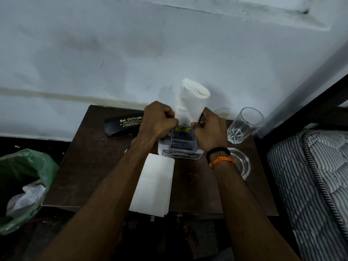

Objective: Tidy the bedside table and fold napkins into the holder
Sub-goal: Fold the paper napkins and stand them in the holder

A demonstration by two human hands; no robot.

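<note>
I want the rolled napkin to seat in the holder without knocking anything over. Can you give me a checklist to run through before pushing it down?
1. Grip: left hand and right hand both pinch the rolled white paper napkin at its lower end: ok.
2. Napkin over the white plastic holder: ok; whether its tip is in the slot: cannot tell, fingers hide it.
3. Roll intact, top end not unfurled: ok.
4. Clear drinking glass stands close to the right hand: not ok, mind the elbow room.
5. Flat stack of white napkins overhangs the dark wooden table edge: not ok.
</note>
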